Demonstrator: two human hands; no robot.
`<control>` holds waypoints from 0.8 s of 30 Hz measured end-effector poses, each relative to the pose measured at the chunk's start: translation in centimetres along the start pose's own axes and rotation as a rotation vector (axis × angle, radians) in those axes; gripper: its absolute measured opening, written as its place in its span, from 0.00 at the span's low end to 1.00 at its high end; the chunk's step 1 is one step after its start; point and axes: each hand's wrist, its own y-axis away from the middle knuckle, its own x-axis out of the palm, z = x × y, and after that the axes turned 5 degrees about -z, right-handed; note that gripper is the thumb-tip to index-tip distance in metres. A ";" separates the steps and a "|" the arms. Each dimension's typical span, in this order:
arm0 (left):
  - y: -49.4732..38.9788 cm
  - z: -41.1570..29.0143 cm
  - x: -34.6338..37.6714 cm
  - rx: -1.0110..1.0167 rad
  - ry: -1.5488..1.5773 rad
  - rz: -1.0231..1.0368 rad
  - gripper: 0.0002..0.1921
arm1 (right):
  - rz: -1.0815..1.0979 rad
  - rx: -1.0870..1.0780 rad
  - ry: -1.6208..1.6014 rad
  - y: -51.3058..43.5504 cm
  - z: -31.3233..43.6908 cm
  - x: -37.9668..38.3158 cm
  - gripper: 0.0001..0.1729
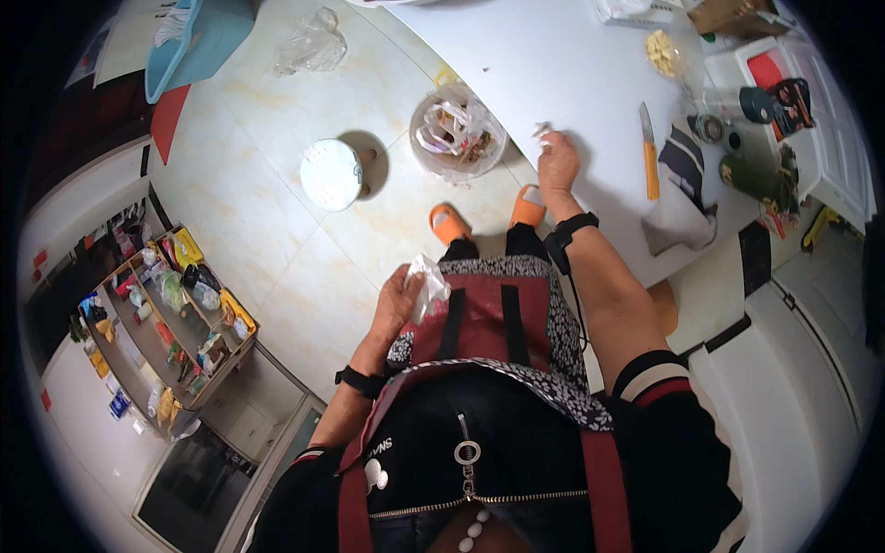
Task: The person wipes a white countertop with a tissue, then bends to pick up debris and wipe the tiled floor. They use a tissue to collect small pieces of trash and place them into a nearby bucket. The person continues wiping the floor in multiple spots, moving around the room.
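My left hand [399, 297] is closed around a crumpled white tissue [429, 287], held low in front of the red apron [484, 314]. Over the near left edge of the white table [588, 76], my right hand [559, 162] pinches a small white piece, perhaps tissue [544, 135]; its underside is hidden by the fingers. To the right of that hand lies a knife with a yellow handle [651, 169], beside a grey striped cloth [681, 186]. A bin lined with a plastic bag [456, 131] stands on the floor just left of the table and holds waste.
A round white-topped stool [332, 175] and a crumpled clear plastic bag [318, 43] are on the tiled floor. Pale chunks [661, 53], a green-lidded jar [755, 104] and a white plastic basket [826, 159] crowd the table's right side. Shelves [187, 325] stand at left.
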 end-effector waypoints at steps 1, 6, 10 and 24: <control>0.0 0.4 0.2 -0.026 0.032 0.006 0.14 | 0.034 -0.057 -0.033 -0.3 0.4 1.0 0.08; -0.5 2.7 0.8 -0.016 0.117 0.087 0.19 | 0.374 0.372 -0.713 -6.3 2.2 5.4 0.09; -1.2 5.4 -0.4 -0.078 0.032 0.075 0.28 | 0.116 0.013 -0.206 -11.5 4.4 7.2 0.07; -0.1 18.3 -8.3 -0.211 0.203 -0.171 0.10 | 0.793 0.564 -0.916 2.3 10.4 8.0 0.15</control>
